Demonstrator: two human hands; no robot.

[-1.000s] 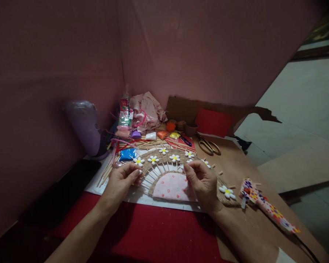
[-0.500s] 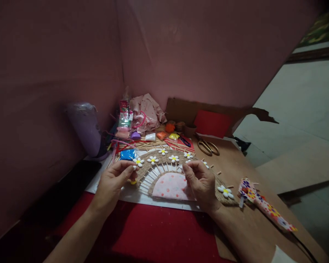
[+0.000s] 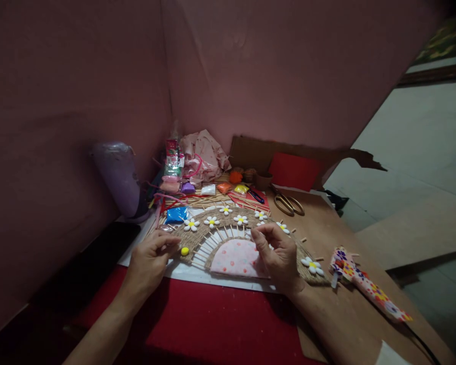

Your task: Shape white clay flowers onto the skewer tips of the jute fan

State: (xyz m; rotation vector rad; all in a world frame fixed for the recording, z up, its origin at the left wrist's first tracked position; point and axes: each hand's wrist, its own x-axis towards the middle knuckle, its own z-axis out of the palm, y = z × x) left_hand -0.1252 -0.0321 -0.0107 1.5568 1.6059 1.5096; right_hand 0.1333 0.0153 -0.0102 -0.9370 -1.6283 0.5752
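A half-round fan of thin sticks and twine lies in front of me, with a wide twine band (image 3: 223, 219) bearing several white clay daisies (image 3: 240, 220) with yellow centres. Its inner half-circle (image 3: 233, 256) is pale pink with red dots. A lone yellow clay ball (image 3: 184, 251) sits at the band's left end. Close beside it, my left hand (image 3: 150, 258) is closed, thumb against fingers; whatever it holds is hidden. My right hand (image 3: 277, 256) pinches its fingertips above the fan's right part, and I cannot make out anything in them.
At the right lies a flower-patterned glue gun (image 3: 359, 279) with a cord. Gold-handled scissors (image 3: 288, 204) rest on brown board. Behind the fan are a blue clay packet (image 3: 177, 215), other small clay packets, loose sticks and crumpled pink paper (image 3: 205, 154). A purple container (image 3: 119, 180) leans at the left.
My left hand has moved left and slightly down, uncovering the yellow ball. The small white piece at its fingertips no longer shows. My right hand has barely shifted.
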